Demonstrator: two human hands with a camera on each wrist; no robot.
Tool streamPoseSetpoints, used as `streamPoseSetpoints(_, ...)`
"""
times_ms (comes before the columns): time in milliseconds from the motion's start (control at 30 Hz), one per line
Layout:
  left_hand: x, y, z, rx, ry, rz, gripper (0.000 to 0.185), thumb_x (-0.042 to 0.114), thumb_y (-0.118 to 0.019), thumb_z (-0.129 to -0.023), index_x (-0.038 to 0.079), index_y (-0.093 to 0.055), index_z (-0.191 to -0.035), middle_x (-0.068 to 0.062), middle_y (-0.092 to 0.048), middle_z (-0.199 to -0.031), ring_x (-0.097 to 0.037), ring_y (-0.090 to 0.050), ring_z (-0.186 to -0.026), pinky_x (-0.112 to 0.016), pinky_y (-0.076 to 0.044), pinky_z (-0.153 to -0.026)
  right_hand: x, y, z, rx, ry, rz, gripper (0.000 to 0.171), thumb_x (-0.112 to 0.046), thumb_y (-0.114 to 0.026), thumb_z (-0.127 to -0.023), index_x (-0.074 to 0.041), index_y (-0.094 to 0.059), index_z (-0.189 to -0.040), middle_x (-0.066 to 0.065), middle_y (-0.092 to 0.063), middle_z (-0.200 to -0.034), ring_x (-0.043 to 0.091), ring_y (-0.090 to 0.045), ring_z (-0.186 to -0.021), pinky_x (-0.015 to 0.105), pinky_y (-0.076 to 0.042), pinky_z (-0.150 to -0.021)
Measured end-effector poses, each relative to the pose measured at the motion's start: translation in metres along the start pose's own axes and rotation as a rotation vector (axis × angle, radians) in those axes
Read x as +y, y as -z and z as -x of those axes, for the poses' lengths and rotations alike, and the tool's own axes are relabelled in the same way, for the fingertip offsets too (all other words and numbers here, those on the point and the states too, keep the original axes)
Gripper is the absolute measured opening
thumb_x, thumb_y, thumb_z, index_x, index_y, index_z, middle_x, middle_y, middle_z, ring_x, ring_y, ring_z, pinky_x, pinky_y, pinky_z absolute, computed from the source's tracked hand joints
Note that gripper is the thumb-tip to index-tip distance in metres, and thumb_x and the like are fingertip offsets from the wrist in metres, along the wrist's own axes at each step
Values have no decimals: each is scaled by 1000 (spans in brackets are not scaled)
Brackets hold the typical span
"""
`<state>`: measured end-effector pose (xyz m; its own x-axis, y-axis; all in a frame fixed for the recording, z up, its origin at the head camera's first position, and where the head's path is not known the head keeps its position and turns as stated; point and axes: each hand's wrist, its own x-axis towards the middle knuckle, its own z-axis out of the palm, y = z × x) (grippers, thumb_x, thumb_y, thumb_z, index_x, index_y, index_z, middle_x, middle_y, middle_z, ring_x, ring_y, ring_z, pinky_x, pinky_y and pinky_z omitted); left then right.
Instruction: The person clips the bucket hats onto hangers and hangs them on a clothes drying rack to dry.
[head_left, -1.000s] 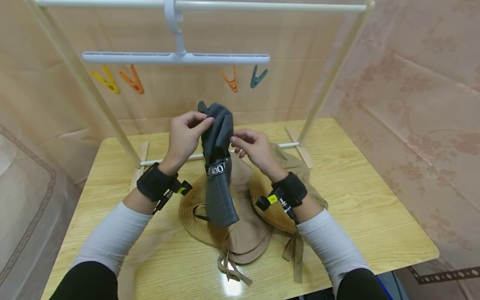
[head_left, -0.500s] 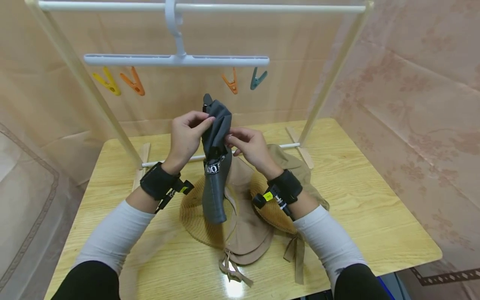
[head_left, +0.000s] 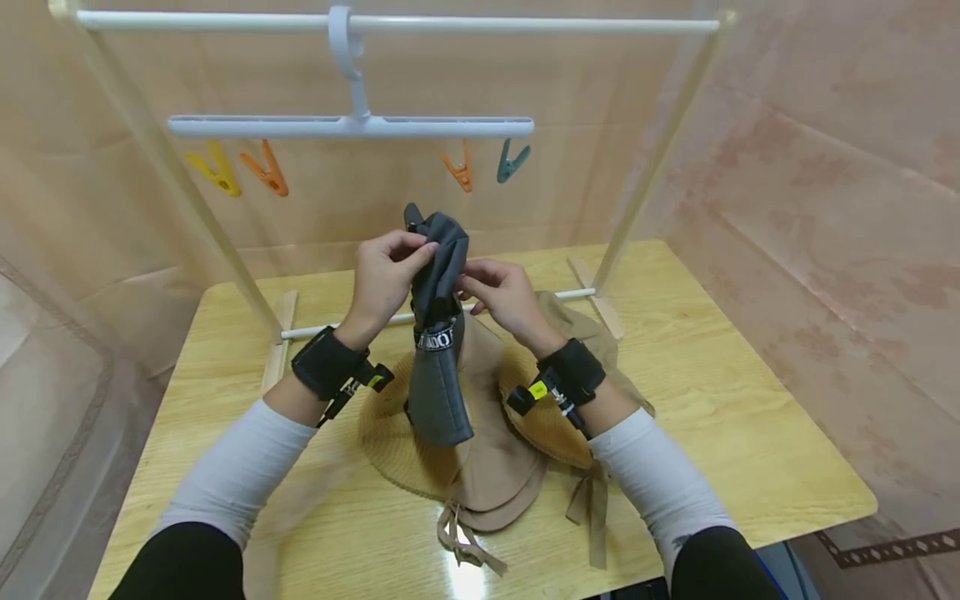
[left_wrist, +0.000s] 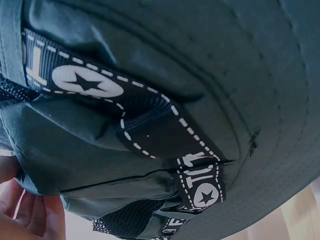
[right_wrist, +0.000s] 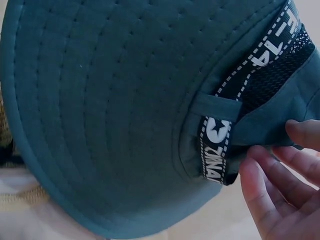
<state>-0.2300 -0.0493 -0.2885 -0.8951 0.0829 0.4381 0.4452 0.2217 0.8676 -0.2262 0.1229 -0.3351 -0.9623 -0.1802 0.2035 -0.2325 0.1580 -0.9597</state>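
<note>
A dark grey-green bucket hat (head_left: 438, 408) is held up over the table, folded narrow, with its stitched brim hanging down. Round its crown runs a black ribbon (left_wrist: 90, 82) with white letters and stars, and dark mesh (right_wrist: 272, 80) shows beside the ribbon. My left hand (head_left: 384, 275) pinches the upper crown between thumb and fingers. On the other side, my right hand (head_left: 506, 298) pinches the crown's edge a little lower. The right wrist view shows that hand's fingertips on the cloth just past the ribbon.
Below lie a woven straw hat (head_left: 390, 450), a tan cloth hat (head_left: 510, 492) with ribbon ties and an olive cloth piece (head_left: 573, 325). Behind them, a white rack (head_left: 525, 25) carries a hanger (head_left: 255, 127) with yellow (head_left: 217, 171), orange (head_left: 266, 171) and teal (head_left: 512, 162) clips.
The bucket hat's brim swung left and turned edge-on, then came back to the right with its broad side showing. Both hands keep their pinch, and the left has shifted slightly right.
</note>
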Motion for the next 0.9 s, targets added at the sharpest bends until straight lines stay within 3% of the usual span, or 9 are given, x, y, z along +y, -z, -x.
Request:
streamPoseSetpoints(100, -2, -1, -2, -2, -3, -3, 20, 12, -66, -81, -6, -67, -89, -8, -63, -81, -2, -54, -68, -14, -44, -61, 1, 4, -1, -9, -12, 33, 27, -17, -56, -89, -4, -62, -111, 16, -66, -102, 31, -60, -87, 30, -52, -61)
streamPoseSetpoints(267, -5, -6, -3, 10, -33, 19, 19, 10, -67, -79, -7, -67, -88, -15, -64, -85, 1, -56, -69, -13, -46, -63, 2, 14, -3, -26, -30, 90, 29, -22, -55, -89, -7, -62, -113, 13, -66, -104, 23, -61, -87, 31, -52, -63)
streamPoseSetpoints(467, -8, -15, -3, 31, -54, 63, 18, 8, -68, -79, -8, -67, -87, -22, -64, -94, -1, -56, -76, -15, -46, -69, 4, 24, -4, -18, -65, 121, 28, -22, -55, -90, -5, -63, -111, 15, -66, -97, 18, -60, -78, 31, -53, -61)
streamPoseSetpoints(633, -10, -19, -6, 21, -14, 80, 19, 10, -67, -80, -7, -67, -88, -22, -65, -97, -3, -57, -76, -14, -46, -68, 2, 29, -6, 1, -88, 134, 28, -23, -55, -90, -5, -63, -110, 12, -66, -92, 15, -59, -75, 28, -52, -59)
streamPoseSetpoints(767, -25, -27, -14, 10, 16, 84, 22, 16, -69, -79, -3, -69, -89, -18, -66, -96, -5, -58, -76, -14, -46, -67, 3, 33, -8, 15, -98, 145, 30, -22, -54, -90, -5, -61, -113, 13, -65, -100, 14, -59, -75, 28, -52, -60)
streamPoseSetpoints(900, -23, -34, -16, 5, 45, 93, 21, 15, -69, -79, -3, -69, -89, -17, -66, -92, -5, -57, -75, -15, -46, -66, 4, 36, -10, 23, -104, 165, 30, -21, -53, -90, -4, -61, -113, 14, -63, -107, 14, -59, -75, 30, -53, -62)
